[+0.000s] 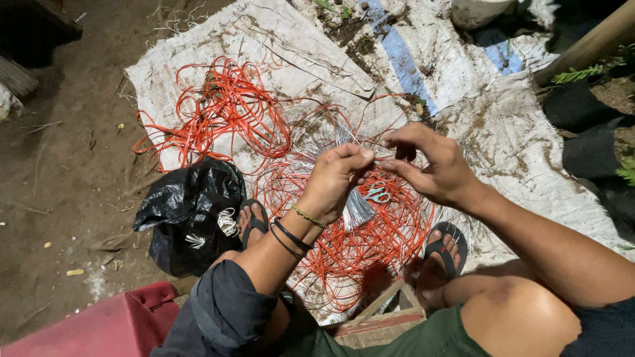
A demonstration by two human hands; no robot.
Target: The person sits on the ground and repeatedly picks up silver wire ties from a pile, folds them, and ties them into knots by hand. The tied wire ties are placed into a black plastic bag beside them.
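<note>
Both hands meet above a heap of orange strands (360, 244) on a white woven sack (278, 46). The left hand (334, 182) pinches a bundle of thin silvery strands (360, 210) hanging from its fingertips, while the right hand (430, 165) pinches 1 fine strand beside it. Small blue-handled scissors (378, 194) lie beneath; a black plastic bag (188, 211) sits left.
</note>
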